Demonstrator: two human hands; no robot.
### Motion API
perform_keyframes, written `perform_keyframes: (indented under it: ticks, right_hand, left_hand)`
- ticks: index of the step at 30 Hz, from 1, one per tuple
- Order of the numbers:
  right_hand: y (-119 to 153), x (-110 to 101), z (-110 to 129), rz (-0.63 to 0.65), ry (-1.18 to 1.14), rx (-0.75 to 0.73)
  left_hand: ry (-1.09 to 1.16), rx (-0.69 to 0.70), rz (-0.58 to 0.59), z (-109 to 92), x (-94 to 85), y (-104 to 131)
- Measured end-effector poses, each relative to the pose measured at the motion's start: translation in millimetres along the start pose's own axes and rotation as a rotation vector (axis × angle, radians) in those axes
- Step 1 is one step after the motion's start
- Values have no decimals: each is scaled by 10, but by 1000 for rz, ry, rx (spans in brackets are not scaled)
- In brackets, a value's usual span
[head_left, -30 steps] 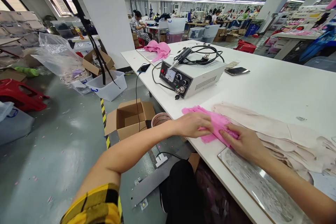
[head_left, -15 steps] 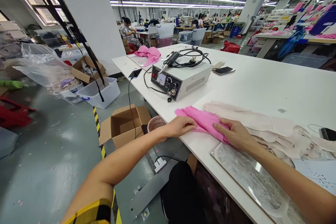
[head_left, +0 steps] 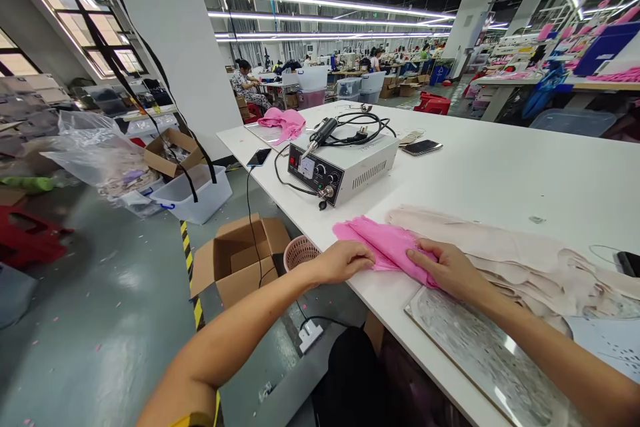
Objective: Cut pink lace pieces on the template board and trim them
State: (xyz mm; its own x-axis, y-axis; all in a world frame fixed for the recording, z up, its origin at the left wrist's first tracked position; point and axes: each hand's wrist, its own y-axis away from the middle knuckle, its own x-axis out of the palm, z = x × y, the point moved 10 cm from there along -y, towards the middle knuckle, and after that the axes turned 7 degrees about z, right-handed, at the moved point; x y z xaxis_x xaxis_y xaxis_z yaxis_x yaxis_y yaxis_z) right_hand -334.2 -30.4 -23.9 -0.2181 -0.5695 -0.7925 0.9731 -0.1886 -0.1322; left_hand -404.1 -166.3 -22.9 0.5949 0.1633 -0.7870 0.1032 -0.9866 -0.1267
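Observation:
A bundle of thin pink fabric (head_left: 387,241) lies folded on the white table (head_left: 500,167) near its front edge. My left hand (head_left: 346,260) pinches the fabric's near edge between thumb and fingers. At the other end, my right hand (head_left: 447,265) is closed on the fabric, thumb on top and fingers on the far side. Behind the bundle, pale beige fabric pieces (head_left: 530,257) lie layered, reaching to the right. A clear, scuffed board (head_left: 480,340) lies under my right forearm at the table's edge.
A white control box (head_left: 345,163) with dials carries a handheld tool (head_left: 323,135) and coiled cable. Phones (head_left: 423,147) and another pink cloth (head_left: 283,123) lie farther back. Below the edge stand an open cardboard box (head_left: 240,257) and a pink basket (head_left: 301,252). A seated person (head_left: 245,83) works far off.
The camera view has tipped up slightly, so the scene sits lower. Both hands stay on the pink fabric with almost the same hold.

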Motion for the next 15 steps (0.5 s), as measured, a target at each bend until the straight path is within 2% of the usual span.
perform_keyframes:
  ticks: [4, 8, 10, 12, 15]
  right_hand:
    - [90, 11, 204, -27, 143, -104]
    - [245, 155, 619, 52, 319, -281]
    - [311, 189, 750, 86, 387, -320]
    - [375, 140, 790, 94, 433, -308]
    - [574, -92, 772, 57, 456, -234]
  left_hand:
    - [-40, 64, 1, -107, 4, 78]
    - [-89, 123, -32, -238, 31, 168]
    - [-103, 137, -77, -293, 14, 215]
    - [-105, 137, -139, -334, -19, 287]
    - [-87, 71, -290, -341, -47, 495]
